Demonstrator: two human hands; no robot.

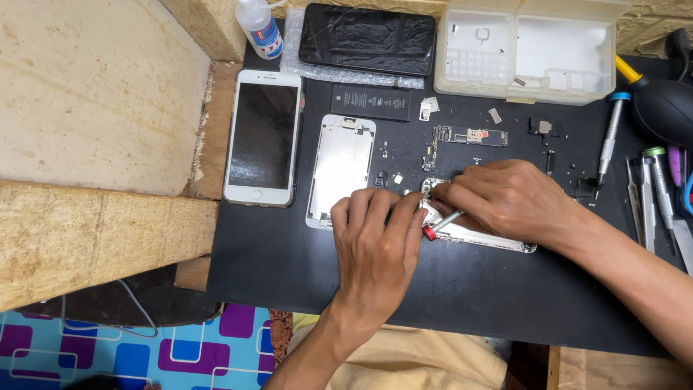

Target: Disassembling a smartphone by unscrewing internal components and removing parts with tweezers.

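The left hand [377, 242] lies curled, fingertips pressing the phone shell [476, 235] on the black mat [289, 253]. The right hand [505, 198] pinches a red-capped screwdriver [442, 224] over the shell.

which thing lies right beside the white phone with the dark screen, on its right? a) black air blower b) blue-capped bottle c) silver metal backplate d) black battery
c: the silver metal backplate lies flat just right of the white phone, near the left hand.
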